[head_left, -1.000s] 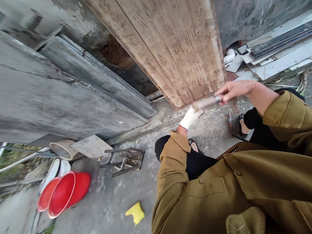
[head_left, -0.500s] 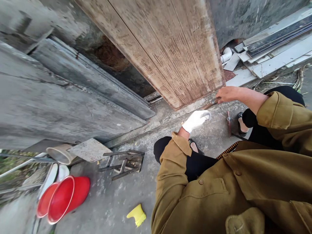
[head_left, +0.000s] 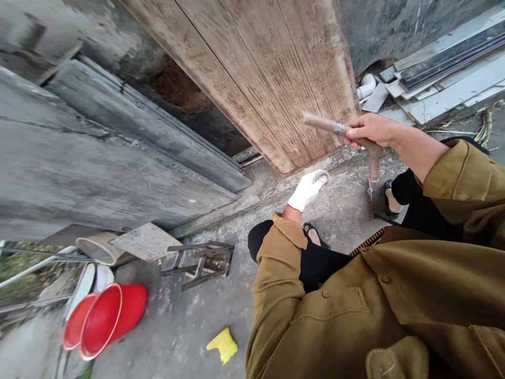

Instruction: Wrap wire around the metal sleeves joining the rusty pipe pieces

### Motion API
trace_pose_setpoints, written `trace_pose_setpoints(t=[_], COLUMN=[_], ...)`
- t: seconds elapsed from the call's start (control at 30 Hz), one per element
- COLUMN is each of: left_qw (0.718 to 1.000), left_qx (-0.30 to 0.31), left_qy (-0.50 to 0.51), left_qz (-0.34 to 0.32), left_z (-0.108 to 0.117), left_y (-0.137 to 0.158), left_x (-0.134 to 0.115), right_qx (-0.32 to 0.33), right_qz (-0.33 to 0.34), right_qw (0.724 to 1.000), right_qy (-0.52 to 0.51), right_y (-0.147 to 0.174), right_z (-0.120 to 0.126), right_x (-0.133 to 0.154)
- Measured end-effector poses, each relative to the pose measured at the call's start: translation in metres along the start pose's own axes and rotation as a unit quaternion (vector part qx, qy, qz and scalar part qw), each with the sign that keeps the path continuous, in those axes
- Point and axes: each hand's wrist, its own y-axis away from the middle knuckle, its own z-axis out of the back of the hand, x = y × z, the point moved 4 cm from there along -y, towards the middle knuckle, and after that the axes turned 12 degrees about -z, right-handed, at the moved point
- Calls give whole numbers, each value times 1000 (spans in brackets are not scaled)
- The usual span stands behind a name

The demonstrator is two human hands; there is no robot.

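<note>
In the head view my right hand [head_left: 371, 131], bare, is closed around a brownish, stick-like tool [head_left: 321, 122] with a shiny metal band near its middle. The tool is raised in front of the lower end of a worn plank panel [head_left: 276, 79], one end pointing left. Motion blurs its other end, which bends down past my hand. My left hand [head_left: 308, 190] wears a white glove and hovers just below the panel's bottom edge. Its fingers are curled, and I cannot make out whether anything is in them. A short reddish-brown tool [head_left: 370, 199] lies by my right foot.
Grey boards [head_left: 118, 147] lean at the left. A small wooden stool [head_left: 199, 263], red buckets [head_left: 102, 321] and a yellow glove-like piece [head_left: 223, 345] are on the concrete floor. At the right, stacked strips [head_left: 445, 79] lie beside a white pipe elbow [head_left: 367, 86].
My right hand has lifted the stick-like tool from low by the panel's bottom edge. My gloved left hand has shifted slightly left.
</note>
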Motion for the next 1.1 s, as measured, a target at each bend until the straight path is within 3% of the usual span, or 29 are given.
trace_pose_setpoints(t=[0.1,0.23,0.33,0.5,0.6,0.67,0.73,0.8,0.87,0.93,1.03,1.1], left_qw=[999,998,999,995,992,990,991,996,999,1000,997,996], left_qx=[43,54,22,-12,-24,-52,-73,-65,-31,6,45,48], left_qy=[18,1,-32,-97,-125,-131,-109,-64,-24,-20,-58,-75], left_qz=[-22,-32,-37,-19,-7,5,18,23,16,5,-10,-18], left_z=[-9,-9,1,13,11,9,5,-2,-11,-19,-26,-27], left_y=[-1,-1,2,4,0,-2,-2,0,2,5,5,5], left_x=[-10,-22,-23,-16,-11,-10,-11,-15,-24,-33,-41,-41], right_qx=[-79,-71,50,377,441,387,248,96,7,-25,-40,-9], right_qz=[-45,-63,-58,-69,-30,-2,15,18,5,-25,-54,-55], right_qw=[994,956,931,872,867,903,960,995,999,998,989,959], right_qy=[56,277,356,305,228,189,129,37,-43,-45,131,276], right_y=[-16,-26,-22,4,18,19,12,4,-5,-13,-20,-22], right_z=[6,2,-10,-47,-52,-42,-23,-3,6,3,-7,-14], right_x=[-15,-27,-32,-29,-12,-3,1,-2,-10,-18,-23,-25])
